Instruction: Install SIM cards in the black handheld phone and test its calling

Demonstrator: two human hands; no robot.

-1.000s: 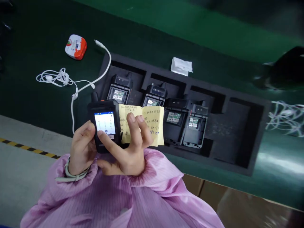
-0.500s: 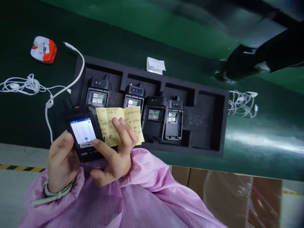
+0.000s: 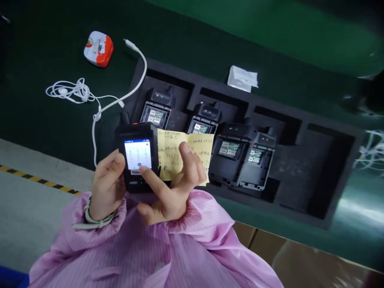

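My left hand (image 3: 105, 184) grips a black handheld radio phone (image 3: 136, 152) with a stubby antenna, its lit screen showing a number keypad. The index finger of my right hand (image 3: 171, 200) is at the bottom of that screen; its other fingers are spread and hold nothing. A creased yellow paper note (image 3: 169, 148) with handwriting sticks out to the right from behind the phone. What holds it there is hidden. Beyond it, several similar radio phones (image 3: 229, 154) lie face down in a black foam tray (image 3: 348, 160), their battery bays uncovered.
A white cable (image 3: 135, 86) curves past the tray's left end. Tangled white earphones (image 3: 79, 92) and a red-and-white box (image 3: 99, 49) lie further left. Behind the tray is a white packet (image 3: 241, 79). More white wires (image 3: 372, 154) lie at the right edge of the green table (image 3: 195, 44).
The view swung left-to-right and back. My right index finger shifted from the lower left of the screen to its lower right, then to the bottom middle. My left hand kept its hold.
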